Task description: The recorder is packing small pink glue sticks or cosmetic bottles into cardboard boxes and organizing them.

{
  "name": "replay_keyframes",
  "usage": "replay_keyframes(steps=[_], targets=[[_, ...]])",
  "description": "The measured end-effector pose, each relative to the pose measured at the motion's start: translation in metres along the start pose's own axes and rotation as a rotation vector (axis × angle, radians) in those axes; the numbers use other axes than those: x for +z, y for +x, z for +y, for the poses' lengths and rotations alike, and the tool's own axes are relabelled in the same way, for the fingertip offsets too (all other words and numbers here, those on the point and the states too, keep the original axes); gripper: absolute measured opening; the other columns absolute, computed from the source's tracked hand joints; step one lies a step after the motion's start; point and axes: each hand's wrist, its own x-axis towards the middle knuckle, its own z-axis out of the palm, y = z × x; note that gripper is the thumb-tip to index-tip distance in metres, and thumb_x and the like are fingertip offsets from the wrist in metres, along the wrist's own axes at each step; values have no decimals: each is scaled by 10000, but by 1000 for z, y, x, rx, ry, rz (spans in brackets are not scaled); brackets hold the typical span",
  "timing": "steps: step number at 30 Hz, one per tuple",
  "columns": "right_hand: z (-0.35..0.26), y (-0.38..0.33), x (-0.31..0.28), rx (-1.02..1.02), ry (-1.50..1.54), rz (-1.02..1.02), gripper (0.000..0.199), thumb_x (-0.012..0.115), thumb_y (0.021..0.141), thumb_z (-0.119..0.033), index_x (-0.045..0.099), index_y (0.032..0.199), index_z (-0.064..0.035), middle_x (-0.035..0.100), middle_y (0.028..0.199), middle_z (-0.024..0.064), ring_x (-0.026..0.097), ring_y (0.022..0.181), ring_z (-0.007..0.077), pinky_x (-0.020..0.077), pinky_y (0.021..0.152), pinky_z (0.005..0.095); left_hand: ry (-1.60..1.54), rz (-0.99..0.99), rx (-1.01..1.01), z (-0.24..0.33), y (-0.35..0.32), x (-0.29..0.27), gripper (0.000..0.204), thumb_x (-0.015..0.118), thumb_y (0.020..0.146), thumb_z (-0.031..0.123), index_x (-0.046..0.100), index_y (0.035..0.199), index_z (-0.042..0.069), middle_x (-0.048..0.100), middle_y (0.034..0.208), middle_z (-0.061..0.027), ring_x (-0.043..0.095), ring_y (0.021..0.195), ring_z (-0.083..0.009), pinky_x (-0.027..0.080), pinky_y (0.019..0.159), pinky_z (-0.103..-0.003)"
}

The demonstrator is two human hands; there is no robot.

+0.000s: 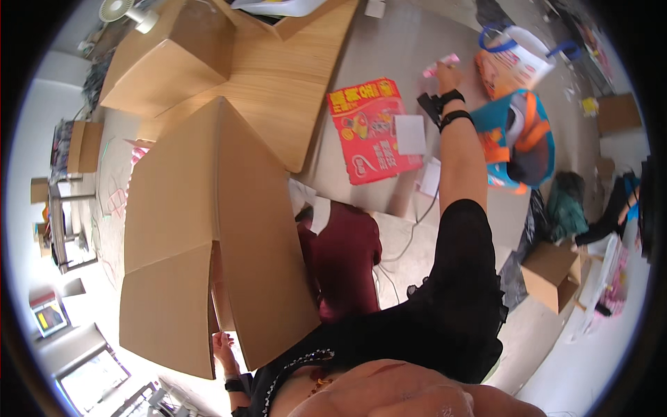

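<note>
A large brown cardboard box [174, 187] stands tilted at my left with its flaps out. My left hand [223, 346] is closed on the edge of a lower flap near my body. Stretched far forward over the grey table, my right hand [449, 78] has its fingers closed on a small pink-and-white item [434, 67], whose kind I cannot make out. Left of that forearm lies a flat red-and-yellow printed package [365, 135], with a white card [410, 135] over its right side. A blue-and-orange bag [511, 139] sits just right of my forearm.
A wooden tabletop [278, 90] carries another cardboard box [174, 59] at the far left. Behind the blue-and-orange bag stands a white-and-orange bag with blue handles [517, 61]. A maroon chair [344, 257] is in front of me, beside a cable [417, 226]. A small open carton [552, 274] rests at right.
</note>
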Motion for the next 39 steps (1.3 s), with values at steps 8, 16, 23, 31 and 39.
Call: replay_keyframes(steps=[8,16,23,31,39], targets=[[48,60,-45,-43,-9,-130,453,727,812,-353,692,1121,-23,699,1125,190,669,1023,339,533,884,422,258,-134,242,39,-11,66,201,620,978,205,596,888,26,613,779,7,532,680,-61,436,557,-231],[25,-47,-96,-414,538,-625,300,654,951,-120,563,1195,30,656,1083,120,639,1056,221,557,846,330,148,-36,293,-15,38,28,84,573,983,106,622,992,38,643,847,-26,615,748,-105,493,662,-252],[-125,-272,-211,306,1489,-825,339,585,1010,-195,524,1236,50,602,1238,150,596,1181,284,471,1078,384,28,492,529,103,7,-21,267,544,1025,158,668,1169,-30,662,1032,-72,615,904,-132,521,751,-261],[-191,-459,-336,-193,1661,-1316,484,499,1039,-287,443,1331,94,533,1334,227,565,1235,321,514,1030,454,28,154,1391,289,-171,85,220,505,976,-47,549,1189,-81,654,1115,-167,621,1028,-237,498,923,-367],[-262,-616,-397,-125,1300,-1941,429,746,886,-203,603,1148,106,381,1485,294,543,1278,372,503,1031,523,-141,-871,1308,308,-244,89,783,811,816,286,443,1416,-58,573,1353,-240,525,1294,-381,400,1081,-486]])
